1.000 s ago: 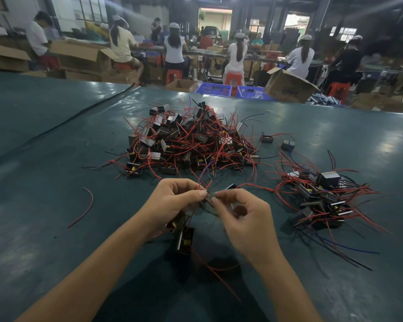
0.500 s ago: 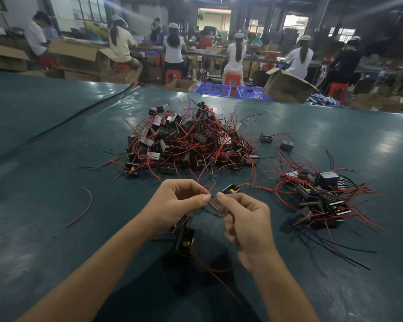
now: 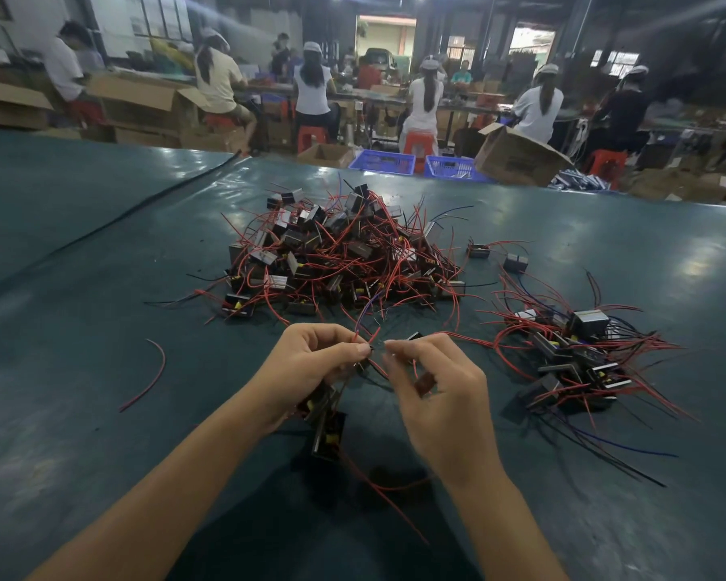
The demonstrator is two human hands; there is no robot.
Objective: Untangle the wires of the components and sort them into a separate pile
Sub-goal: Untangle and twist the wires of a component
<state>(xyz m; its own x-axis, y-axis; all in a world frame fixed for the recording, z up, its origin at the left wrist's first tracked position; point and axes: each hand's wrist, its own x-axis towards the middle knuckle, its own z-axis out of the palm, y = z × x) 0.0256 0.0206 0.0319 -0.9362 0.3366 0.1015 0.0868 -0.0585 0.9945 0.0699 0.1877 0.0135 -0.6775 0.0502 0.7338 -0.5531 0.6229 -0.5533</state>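
Note:
A big tangled heap of small black components with red wires (image 3: 336, 262) lies mid-table. A smaller sorted pile (image 3: 571, 362) sits to the right. My left hand (image 3: 311, 371) pinches thin wires at its fingertips and holds black components with yellow tape (image 3: 328, 434) that hang below the palm, red wires trailing toward me. My right hand (image 3: 441, 396) is close beside it, thumb and forefinger pinching a wire end where the two hands meet. A red wire runs from there toward the right pile.
The green table cover (image 3: 101, 454) carries a loose red wire (image 3: 147, 379) at left and two stray components (image 3: 495, 255) behind the right pile. Beyond the far edge are cardboard boxes (image 3: 516, 157), blue crates (image 3: 420, 163) and several seated people.
My right hand's fingers have shifted and blurred, working at the wire ends; the hands have edged slightly upward together. The piles have not moved.

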